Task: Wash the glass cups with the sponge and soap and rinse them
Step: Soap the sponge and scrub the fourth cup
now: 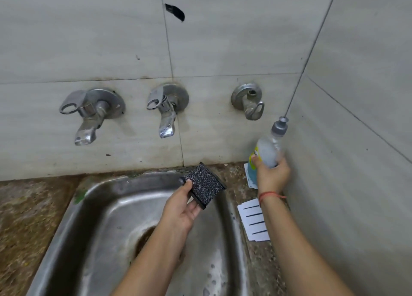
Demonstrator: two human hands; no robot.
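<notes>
My left hand (180, 208) holds a black speckled sponge (204, 185) flat above the far right part of the steel sink (93, 206). My right hand (272, 175) grips a clear soap bottle (267, 149) with a grey cap, upright over the counter beside the right wall. The bottle looks blurred. No glass cups are in view.
Two taps (89, 115) (166, 110) and a third valve (249, 100) stick out of the tiled wall above the sink. White lined cards (254, 222) lie on the speckled stone counter right of the sink. The sink drain (145, 237) sits partly under my left forearm.
</notes>
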